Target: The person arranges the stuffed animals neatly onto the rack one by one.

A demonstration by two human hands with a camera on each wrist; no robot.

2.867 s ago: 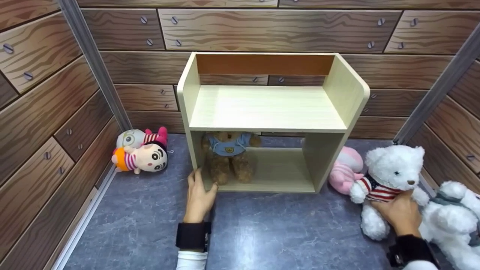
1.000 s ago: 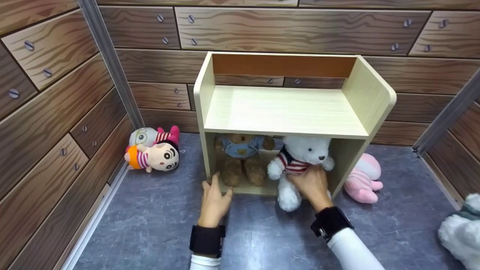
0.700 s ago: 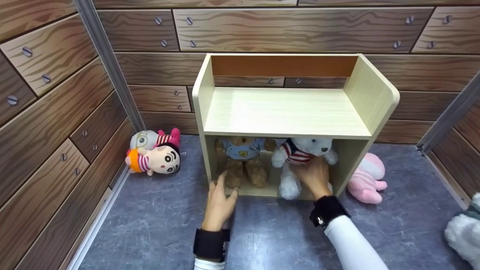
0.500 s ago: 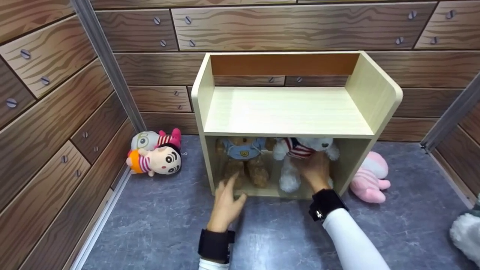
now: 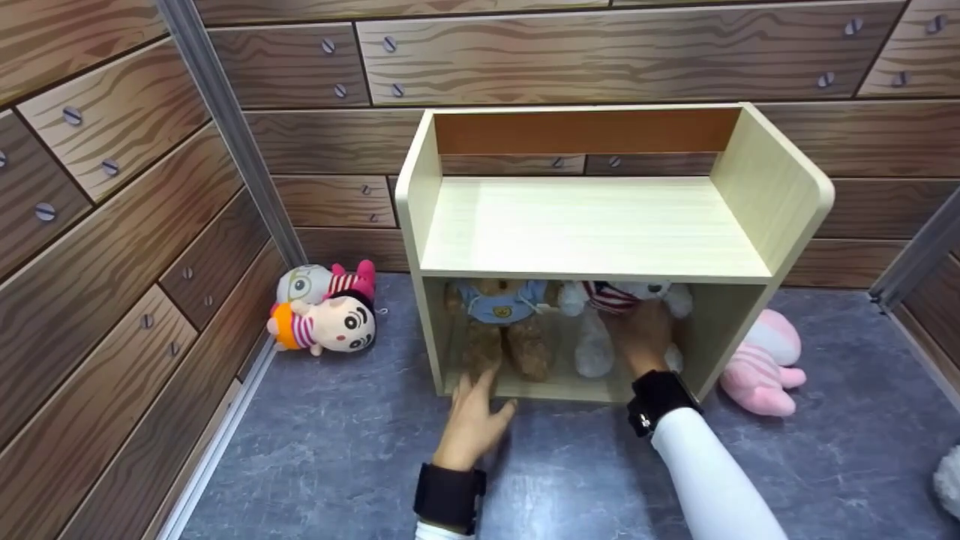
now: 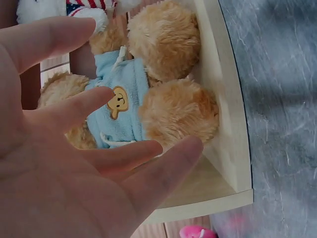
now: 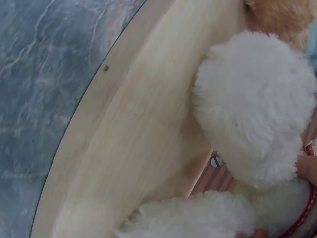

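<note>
A pale wooden shelf unit (image 5: 596,225) stands on the floor. In its lower compartment, on the left, sits a brown teddy bear (image 5: 529,349) in a light blue top. Beside it, at the right, my right hand (image 5: 641,334) holds a white teddy bear (image 5: 595,351) in a striped top by its body; the shelf board hides much of its head. The right wrist view shows the white bear's furry leg (image 7: 255,104) near the side panel. My left hand (image 5: 472,420), fingers spread and holding nothing, hovers at the compartment's front edge before the brown bear's feet.
Two dolls (image 5: 334,322) lie together on the floor at the left. A pink plush toy (image 5: 759,371) leans by the unit's right side. White fur of another plush (image 5: 949,480) shows at the right edge. Wood-patterned walls (image 5: 600,60) close off the back and sides.
My right hand has carried the white bear from the floor at the right into the lower compartment and pushed it deeper. My left hand has let go of the left side panel and moved right.
</note>
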